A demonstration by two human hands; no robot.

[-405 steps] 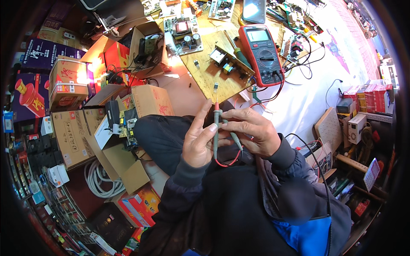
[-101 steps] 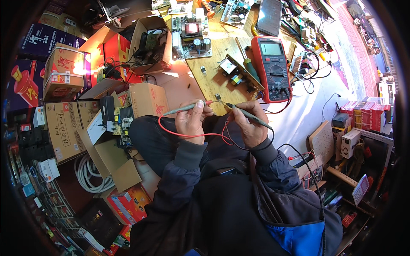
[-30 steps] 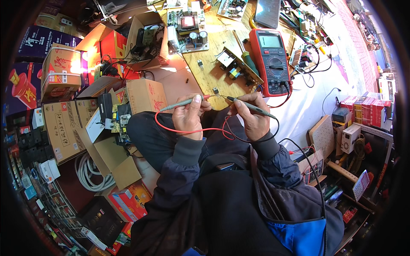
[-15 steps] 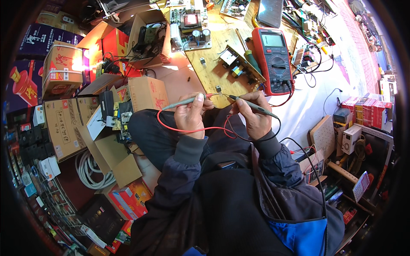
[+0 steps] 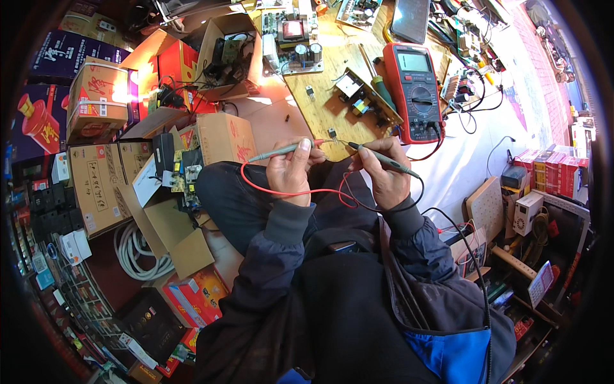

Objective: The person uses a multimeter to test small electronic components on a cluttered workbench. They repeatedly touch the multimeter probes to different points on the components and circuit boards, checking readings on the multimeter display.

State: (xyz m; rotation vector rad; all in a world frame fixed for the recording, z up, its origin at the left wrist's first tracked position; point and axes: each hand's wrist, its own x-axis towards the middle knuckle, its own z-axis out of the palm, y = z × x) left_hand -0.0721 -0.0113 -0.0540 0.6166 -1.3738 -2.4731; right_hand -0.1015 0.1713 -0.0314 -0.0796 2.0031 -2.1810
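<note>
My left hand [image 5: 289,171] is closed around a grey test probe [image 5: 274,153] with a red lead, its tip pointing right. From the other side my right hand [image 5: 387,178] grips a dark test probe [image 5: 395,165] with a black lead. Both tips are close to the legs of a small three-legged transistor [image 5: 332,133] at the near edge of the wooden board [image 5: 304,121]; whether they touch is too small to tell. Beyond my right hand lies a red and dark grey multimeter [image 5: 414,86], its leads plugged into the lower end. The marks on its screen are unreadable.
Another transistor [image 5: 310,92] lies farther back, near a circuit board [image 5: 362,102] and a screwdriver [image 5: 382,89]. A larger power board [image 5: 292,48] and a phone [image 5: 409,19] are at the back. Cardboard boxes [image 5: 96,185] crowd the left; a perforated panel [image 5: 484,203] leans at right.
The whole view has shifted slightly, so the bench things appear a little lower and to the right. Both hands keep their grip on the probes beside the transistor.
</note>
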